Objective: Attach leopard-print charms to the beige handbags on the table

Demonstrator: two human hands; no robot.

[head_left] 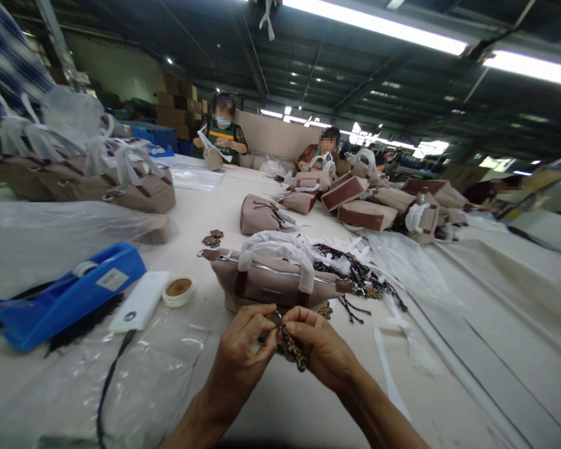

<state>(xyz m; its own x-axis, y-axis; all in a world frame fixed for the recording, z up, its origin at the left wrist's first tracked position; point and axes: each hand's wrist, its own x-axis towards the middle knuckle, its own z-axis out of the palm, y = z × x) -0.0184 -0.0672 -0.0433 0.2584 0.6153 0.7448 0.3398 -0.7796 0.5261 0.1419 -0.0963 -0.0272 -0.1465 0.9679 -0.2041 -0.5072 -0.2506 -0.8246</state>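
My left hand (pixel 244 350) pinches a shiny metal ring (pixel 277 317) between thumb and fingertips. Closed around a leopard-print charm (pixel 296 354) that hangs below the ring, my right hand (pixel 321 346) meets the left one in front of me. Whether the charm is fastened to the ring cannot be made out. Just beyond my fingers lies a taupe handbag (pixel 273 288) with brown trim, a zip and handles wrapped in white material (pixel 275 244). A heap of dark cords and leopard-print pieces (pixel 350 269) spreads behind its right end.
On the left are a blue tape dispenser (pixel 116 269), a white power bank (pixel 143 302) with a cable, and a small round tin (pixel 177 291). Wrapped handbags (pixel 144 190) stand behind them; more bags (pixel 367 214) are piled at the back right. Two co-workers (pixel 224 134) sit across the table.
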